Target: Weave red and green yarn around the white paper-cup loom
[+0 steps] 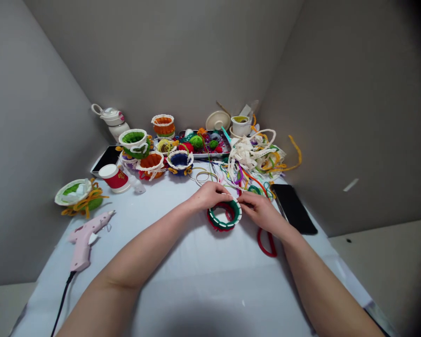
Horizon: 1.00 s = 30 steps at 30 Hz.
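Note:
A small round yarn-woven basket (239, 213), green inside with a white slotted rim and red yarn around its lower outside, stands tilted on the white-covered table in front of me. My left hand (210, 195) grips its far left rim, thumb over the top edge. At the far right rim my right hand (259, 208) has its fingers pinched together against the edge; whether a strand of yarn lies between them cannot be made out. Beneath my right wrist, a red looped handle (274, 248), like that of scissors, lies on the table, its other end hidden.
A pink glue gun (84, 238) with a black cord lies at left. Finished woven baskets (150, 164), a red-and-white paper cup (115, 178) and a white bottle (116, 122) stand behind it. Yarn balls fill a tray (214, 155); lace (243, 152) and a black phone (294, 208) are at right.

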Available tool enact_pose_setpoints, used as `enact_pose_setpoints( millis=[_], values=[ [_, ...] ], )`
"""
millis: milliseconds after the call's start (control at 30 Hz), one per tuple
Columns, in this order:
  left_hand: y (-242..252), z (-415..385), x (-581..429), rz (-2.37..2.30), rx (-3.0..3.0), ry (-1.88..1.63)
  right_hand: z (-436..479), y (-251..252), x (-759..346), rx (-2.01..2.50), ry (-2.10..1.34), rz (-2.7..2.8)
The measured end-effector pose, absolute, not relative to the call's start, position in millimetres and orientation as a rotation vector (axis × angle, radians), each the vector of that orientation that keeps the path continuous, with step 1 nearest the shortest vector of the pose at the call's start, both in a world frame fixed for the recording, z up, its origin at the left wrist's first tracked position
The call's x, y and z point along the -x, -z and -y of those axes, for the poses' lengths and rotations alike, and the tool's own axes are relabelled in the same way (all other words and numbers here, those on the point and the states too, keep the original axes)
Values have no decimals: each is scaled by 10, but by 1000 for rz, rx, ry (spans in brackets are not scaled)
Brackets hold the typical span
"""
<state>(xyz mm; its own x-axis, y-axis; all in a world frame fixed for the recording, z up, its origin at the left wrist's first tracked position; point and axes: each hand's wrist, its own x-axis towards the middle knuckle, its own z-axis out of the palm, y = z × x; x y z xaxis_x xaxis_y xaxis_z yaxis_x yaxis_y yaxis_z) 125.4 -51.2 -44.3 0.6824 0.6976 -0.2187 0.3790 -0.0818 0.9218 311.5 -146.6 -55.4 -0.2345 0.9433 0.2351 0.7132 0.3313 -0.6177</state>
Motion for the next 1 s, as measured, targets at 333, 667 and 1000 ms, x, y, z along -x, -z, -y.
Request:
enact_pose_setpoints(
  millis=[333,667,1000],
  values=[
    [403,537,-1257,-946,-1722,-358,1594,308,-3189,1426,-428,2026],
    [422,548,-1267,-958,-1795,-366,1607,318,-3067,1359,-373,2092],
    [426,541,-1266,-965,-1753,-357,1637,231,-3251,1367,-426,2214]
  ],
)
